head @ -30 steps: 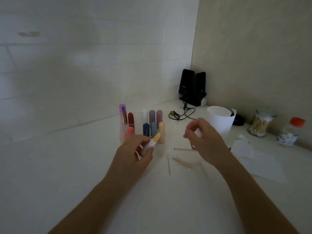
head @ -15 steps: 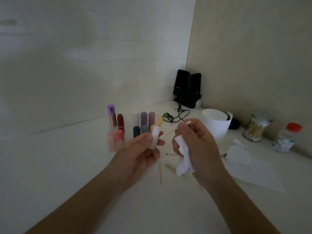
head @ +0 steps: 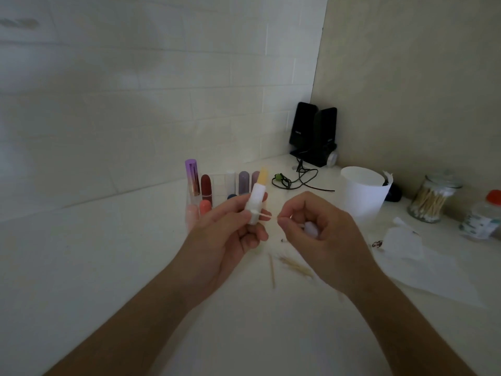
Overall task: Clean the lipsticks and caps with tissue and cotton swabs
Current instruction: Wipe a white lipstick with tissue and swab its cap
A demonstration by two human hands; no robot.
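My left hand [head: 230,229] grips an uncapped lipstick [head: 257,195] upright, a white tube with a yellow stick on top. My right hand [head: 317,234] pinches a cotton swab [head: 267,216] between thumb and forefinger, its tip touching the lower part of the tube. A wad of tissue [head: 310,229] is tucked inside the right palm. Behind the hands, several lipsticks and caps [head: 206,185] stand in rows on the white counter. Used swab sticks [head: 294,265] lie on the counter under my right hand.
A white paper cup [head: 363,191] stands at the right, with a glass jar of cotton swabs [head: 431,202] and a red-capped bottle [head: 485,213] beyond it. Tissue sheets [head: 423,267] lie flat at the right. Black speakers [head: 311,134] and a cable [head: 295,177] fill the corner.
My left hand raised the lipstick and turned it upright. My right hand closed the tissue into its palm and brought a cotton swab's tip against the tube.
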